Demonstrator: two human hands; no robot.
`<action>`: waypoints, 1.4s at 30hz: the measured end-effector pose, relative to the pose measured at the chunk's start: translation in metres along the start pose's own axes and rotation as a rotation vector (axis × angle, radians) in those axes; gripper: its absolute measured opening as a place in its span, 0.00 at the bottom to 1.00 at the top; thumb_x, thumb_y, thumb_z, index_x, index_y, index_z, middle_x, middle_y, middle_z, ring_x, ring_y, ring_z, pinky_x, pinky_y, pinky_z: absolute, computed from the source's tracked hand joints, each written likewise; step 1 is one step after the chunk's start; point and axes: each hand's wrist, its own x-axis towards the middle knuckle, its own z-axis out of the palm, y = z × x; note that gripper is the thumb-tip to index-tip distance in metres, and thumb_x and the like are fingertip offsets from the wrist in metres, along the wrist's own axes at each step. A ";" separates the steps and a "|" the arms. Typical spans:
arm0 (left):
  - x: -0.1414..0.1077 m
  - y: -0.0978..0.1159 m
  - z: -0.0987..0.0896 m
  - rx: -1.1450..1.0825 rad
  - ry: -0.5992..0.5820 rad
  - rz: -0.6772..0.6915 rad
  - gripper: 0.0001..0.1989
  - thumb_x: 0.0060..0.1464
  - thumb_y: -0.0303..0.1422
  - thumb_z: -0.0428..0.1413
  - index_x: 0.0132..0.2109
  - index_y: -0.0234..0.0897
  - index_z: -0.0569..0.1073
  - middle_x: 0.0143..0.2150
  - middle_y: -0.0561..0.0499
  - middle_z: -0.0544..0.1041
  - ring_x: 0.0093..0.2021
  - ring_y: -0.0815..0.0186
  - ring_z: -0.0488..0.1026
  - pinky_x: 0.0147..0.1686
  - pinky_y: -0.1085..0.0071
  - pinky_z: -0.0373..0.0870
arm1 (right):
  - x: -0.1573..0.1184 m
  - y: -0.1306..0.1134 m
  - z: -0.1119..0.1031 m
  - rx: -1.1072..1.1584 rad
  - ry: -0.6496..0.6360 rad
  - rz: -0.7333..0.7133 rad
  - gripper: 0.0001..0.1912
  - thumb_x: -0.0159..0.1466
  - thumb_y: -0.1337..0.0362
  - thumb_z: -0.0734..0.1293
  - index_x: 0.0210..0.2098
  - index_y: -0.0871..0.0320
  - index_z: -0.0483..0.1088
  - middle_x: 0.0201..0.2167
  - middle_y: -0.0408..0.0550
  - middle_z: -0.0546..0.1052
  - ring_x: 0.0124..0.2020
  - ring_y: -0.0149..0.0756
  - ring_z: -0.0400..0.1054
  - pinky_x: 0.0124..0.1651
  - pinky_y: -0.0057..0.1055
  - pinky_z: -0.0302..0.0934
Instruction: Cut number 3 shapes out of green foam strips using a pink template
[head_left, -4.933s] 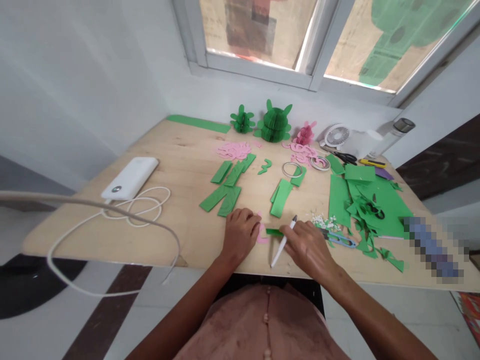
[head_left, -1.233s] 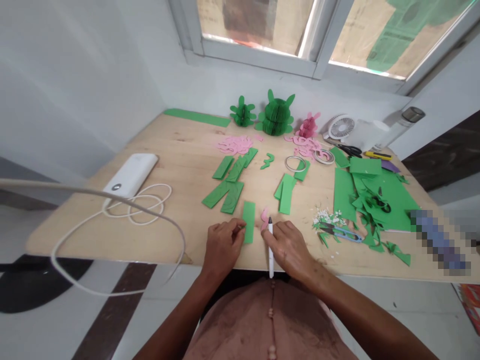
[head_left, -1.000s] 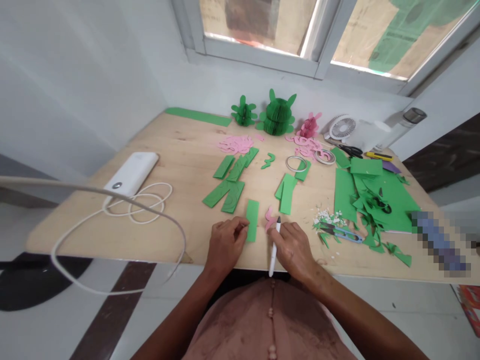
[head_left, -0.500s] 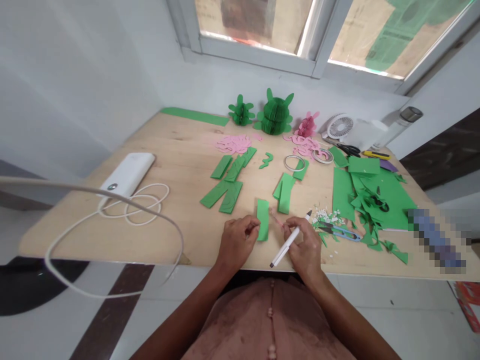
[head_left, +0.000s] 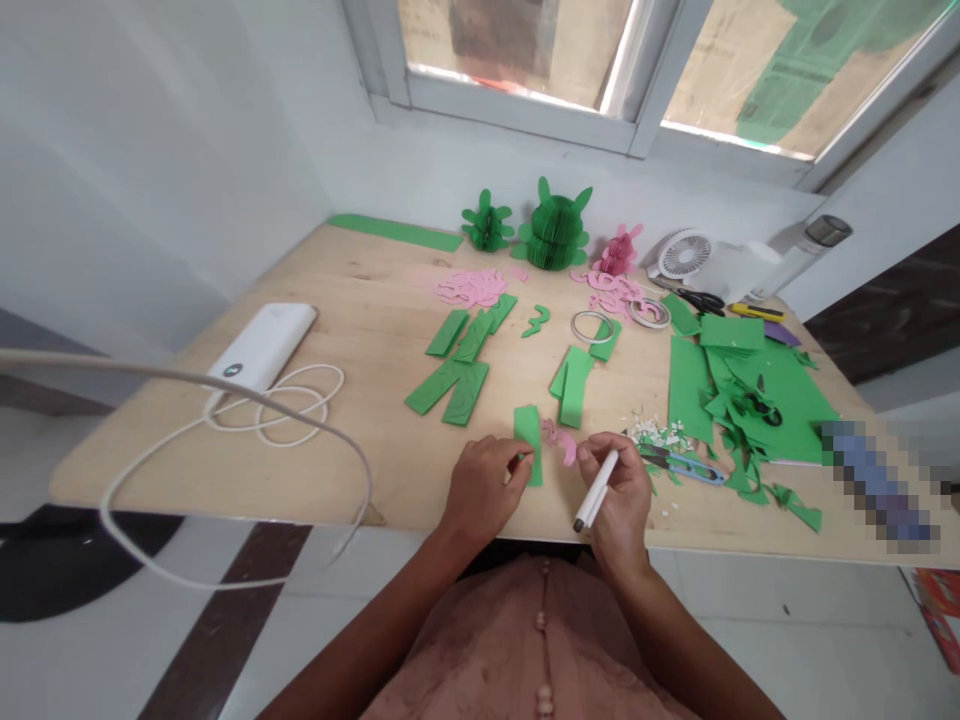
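Okay, the green paper strip (head_left: pixel 528 422) lay near six o'clock on the wooden table (head_left: pixel 360 325), the pink wavy cutout (head_left: pixel 568 450) at its three o'clock. Left hand (head_left: pixel 491 483): half-curled, touching the strip, pinch unclear. Right hand (head_left: pixel 624 487): closed round the white pen (head_left: pixel 598 490), fingertips at the cutout. Likely step: positioning the cutout; next move called for laying it flat on the strip.

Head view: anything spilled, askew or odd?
Yes: small white and green bits lie scattered by the blue snips, right of the right hand, like unswept cutting waste. Green scraps sit jumbled on the green sheet. Nothing looks damaged.
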 end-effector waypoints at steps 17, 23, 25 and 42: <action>0.021 0.010 0.017 -0.791 -0.194 -0.267 0.18 0.47 0.37 0.56 0.46 0.33 0.70 0.31 0.49 0.77 0.21 0.71 0.70 0.17 0.78 0.61 | -0.017 0.001 0.000 -0.114 0.014 -0.045 0.09 0.59 0.58 0.70 0.33 0.55 0.69 0.29 0.41 0.72 0.31 0.34 0.68 0.35 0.31 0.62; 0.024 0.016 0.019 -0.914 -0.138 -0.308 0.18 0.44 0.38 0.60 0.41 0.33 0.70 0.28 0.52 0.75 0.21 0.73 0.68 0.19 0.78 0.61 | -0.019 0.003 -0.003 -0.114 0.015 -0.042 0.08 0.60 0.59 0.70 0.33 0.55 0.69 0.28 0.42 0.72 0.31 0.34 0.68 0.34 0.30 0.63; 0.024 0.016 0.017 -0.910 -0.113 -0.311 0.17 0.43 0.38 0.60 0.40 0.34 0.70 0.27 0.53 0.74 0.20 0.74 0.66 0.19 0.78 0.60 | -0.019 0.004 -0.004 -0.111 0.010 -0.036 0.07 0.60 0.59 0.70 0.34 0.55 0.69 0.29 0.42 0.73 0.31 0.34 0.68 0.34 0.31 0.63; 0.019 -0.011 0.004 -0.282 -0.001 -0.134 0.13 0.48 0.25 0.54 0.43 0.39 0.69 0.26 0.57 0.76 0.27 0.68 0.74 0.29 0.74 0.66 | 0.004 0.010 -0.014 -0.677 -0.533 -0.592 0.10 0.66 0.69 0.62 0.45 0.53 0.70 0.44 0.51 0.79 0.44 0.43 0.72 0.46 0.41 0.64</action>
